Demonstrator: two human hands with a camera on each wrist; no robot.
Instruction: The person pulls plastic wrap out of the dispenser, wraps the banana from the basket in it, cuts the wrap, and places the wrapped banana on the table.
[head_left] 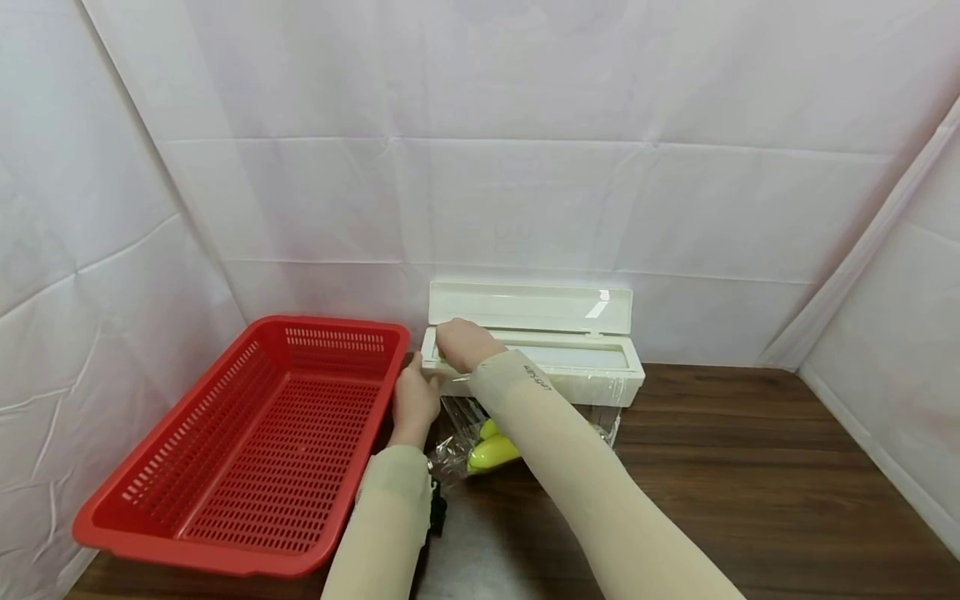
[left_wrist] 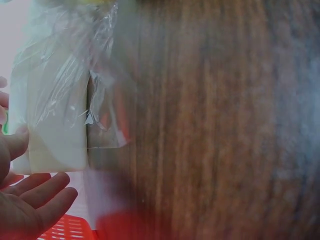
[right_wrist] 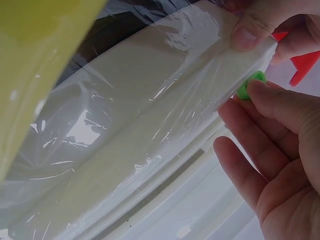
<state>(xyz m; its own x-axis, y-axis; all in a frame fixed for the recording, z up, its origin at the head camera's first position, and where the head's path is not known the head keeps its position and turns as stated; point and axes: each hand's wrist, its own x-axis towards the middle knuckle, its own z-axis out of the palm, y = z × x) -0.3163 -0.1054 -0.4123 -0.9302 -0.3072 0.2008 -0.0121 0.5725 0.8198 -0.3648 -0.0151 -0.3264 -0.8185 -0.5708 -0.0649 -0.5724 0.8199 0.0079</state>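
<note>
A white cling film dispenser [head_left: 632,385] sits at the back with its lid [head_left: 525,304] raised. My left hand [head_left: 415,402] holds the dispenser's left end, its thumb [right_wrist: 246,39] on the front face and its other fingers extended by the end. My right hand [head_left: 467,345] pinches a small green slider [right_wrist: 251,86] at the same end, along the upper front edge. Clear film [left_wrist: 65,85] hangs over the dispenser's front. Below my right forearm, yellow-green, banana-shaped items [head_left: 493,452] lie in or under the film, partly hidden.
A large red perforated basket [head_left: 360,467] stands on the left, close beside my left hand. The dark wooden table [head_left: 757,467] extends to the right. White cloth walls [head_left: 517,192] enclose the back and sides.
</note>
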